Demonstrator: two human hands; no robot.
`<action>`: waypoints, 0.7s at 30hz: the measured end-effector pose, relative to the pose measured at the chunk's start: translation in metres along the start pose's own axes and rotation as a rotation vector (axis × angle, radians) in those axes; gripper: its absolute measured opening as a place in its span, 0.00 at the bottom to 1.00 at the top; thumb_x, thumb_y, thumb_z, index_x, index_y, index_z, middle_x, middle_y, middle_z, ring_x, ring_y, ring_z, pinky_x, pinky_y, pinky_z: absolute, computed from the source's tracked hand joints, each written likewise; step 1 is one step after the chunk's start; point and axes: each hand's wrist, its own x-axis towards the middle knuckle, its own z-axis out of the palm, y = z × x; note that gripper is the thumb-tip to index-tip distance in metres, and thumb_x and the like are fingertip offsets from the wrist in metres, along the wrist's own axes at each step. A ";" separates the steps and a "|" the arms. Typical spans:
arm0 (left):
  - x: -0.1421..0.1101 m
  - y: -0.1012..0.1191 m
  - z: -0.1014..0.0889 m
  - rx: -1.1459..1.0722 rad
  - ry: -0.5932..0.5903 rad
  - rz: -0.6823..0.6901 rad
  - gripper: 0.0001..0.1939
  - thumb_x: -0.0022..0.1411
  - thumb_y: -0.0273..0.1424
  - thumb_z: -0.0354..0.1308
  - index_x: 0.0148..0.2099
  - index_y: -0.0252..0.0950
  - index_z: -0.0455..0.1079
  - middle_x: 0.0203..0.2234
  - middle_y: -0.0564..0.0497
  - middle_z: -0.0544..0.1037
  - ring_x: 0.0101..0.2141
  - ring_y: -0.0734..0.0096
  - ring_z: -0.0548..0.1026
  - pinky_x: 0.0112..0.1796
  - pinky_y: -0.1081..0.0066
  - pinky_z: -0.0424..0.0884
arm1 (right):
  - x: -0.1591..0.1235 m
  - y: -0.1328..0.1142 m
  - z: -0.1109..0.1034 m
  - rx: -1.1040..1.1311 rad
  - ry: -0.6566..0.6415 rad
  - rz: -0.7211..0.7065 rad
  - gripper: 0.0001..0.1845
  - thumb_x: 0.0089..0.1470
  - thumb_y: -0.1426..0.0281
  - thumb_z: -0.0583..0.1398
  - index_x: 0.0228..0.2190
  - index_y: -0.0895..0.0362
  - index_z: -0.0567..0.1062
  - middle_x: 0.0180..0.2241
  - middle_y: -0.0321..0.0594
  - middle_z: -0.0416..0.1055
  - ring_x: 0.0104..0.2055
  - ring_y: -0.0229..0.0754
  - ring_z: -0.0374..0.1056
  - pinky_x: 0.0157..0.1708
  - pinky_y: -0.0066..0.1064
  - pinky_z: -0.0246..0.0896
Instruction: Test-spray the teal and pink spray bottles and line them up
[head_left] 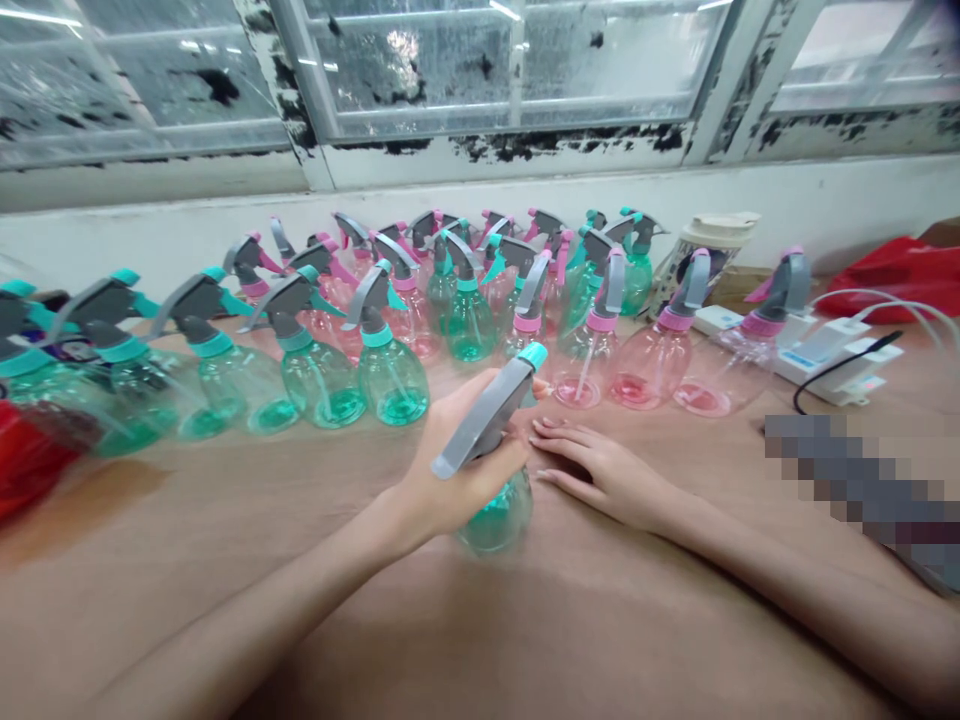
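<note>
My left hand [457, 465] is closed round a teal spray bottle [496, 515] with a grey trigger head [487, 415] and a teal nozzle tip, held just above the brown table [315, 560]. My right hand [600, 465] lies flat on the table right beside the bottle, fingers stretched out and pointing left, holding nothing. Behind them stand several teal spray bottles [390, 375] in a row to the left and several pink spray bottles [664, 350] to the right.
More pink and teal bottles crowd the back of the table under a window with peeling paint. A white power strip [814, 350] with cables lies at the right. Something red [892, 265] sits far right, another red thing [26, 460] at the left edge.
</note>
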 end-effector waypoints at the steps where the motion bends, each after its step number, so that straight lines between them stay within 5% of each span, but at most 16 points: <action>1: 0.000 0.000 0.000 0.004 0.002 0.009 0.14 0.54 0.29 0.51 0.44 0.40 0.67 0.27 0.54 0.71 0.27 0.68 0.71 0.29 0.69 0.67 | 0.000 0.000 0.000 0.003 0.002 0.000 0.23 0.63 0.60 0.54 0.57 0.52 0.69 0.59 0.47 0.66 0.62 0.53 0.61 0.58 0.52 0.59; 10: -0.001 -0.001 0.001 -0.010 0.008 0.053 0.14 0.53 0.26 0.51 0.43 0.39 0.68 0.28 0.54 0.71 0.29 0.68 0.71 0.30 0.69 0.68 | -0.001 0.001 0.001 -0.024 -0.023 0.009 0.23 0.64 0.59 0.54 0.56 0.54 0.69 0.59 0.46 0.66 0.62 0.52 0.60 0.59 0.50 0.60; 21: 0.003 0.003 -0.006 -0.096 -0.043 0.019 0.02 0.52 0.28 0.54 0.32 0.37 0.67 0.26 0.54 0.70 0.25 0.72 0.68 0.28 0.70 0.66 | 0.000 0.000 0.000 -0.014 -0.027 0.006 0.23 0.63 0.59 0.55 0.56 0.54 0.69 0.59 0.47 0.67 0.62 0.52 0.60 0.59 0.49 0.58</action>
